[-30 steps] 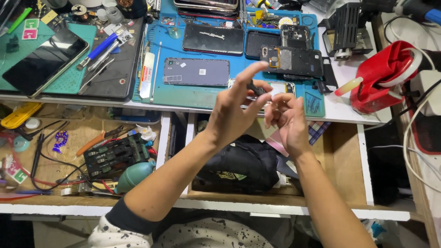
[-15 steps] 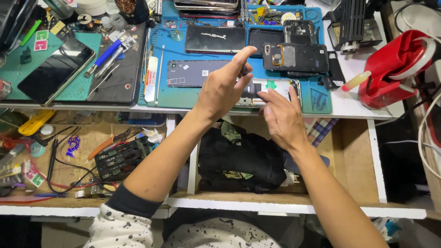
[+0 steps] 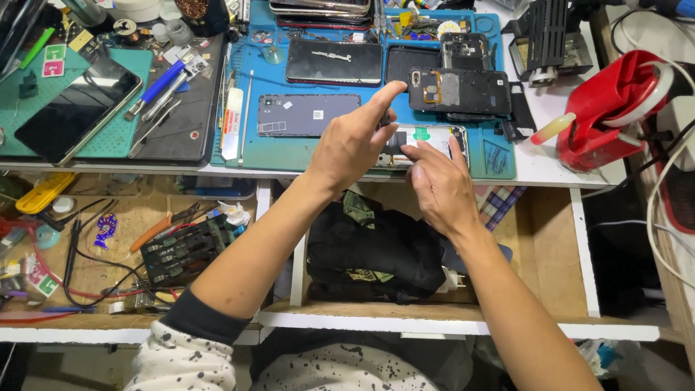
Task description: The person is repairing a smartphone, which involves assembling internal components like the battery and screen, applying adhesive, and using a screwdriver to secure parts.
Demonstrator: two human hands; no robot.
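Note:
Both of my hands are over an opened phone [image 3: 434, 137] that lies at the front edge of the blue work mat [image 3: 253, 148]. My left hand [image 3: 355, 141] pinches at the phone's left end, index finger stretched toward the back. The fingertips of my right hand [image 3: 441, 185] press on the phone's inner parts. A grey phone back [image 3: 308, 114] lies left of my hands. A dark phone frame with a camera module [image 3: 460, 90] lies just behind them.
Several more phones and tools lie on the mat and on the green mat [image 3: 108, 137] to the left. A red tool holder [image 3: 615, 108] stands at the right. Open drawers below hold a black bag [image 3: 376, 250], pliers, cables and a tester [image 3: 181, 250].
My hands have moved forward from above the drawer to the mat and lowered onto the opened phone. The camera view has shifted slightly.

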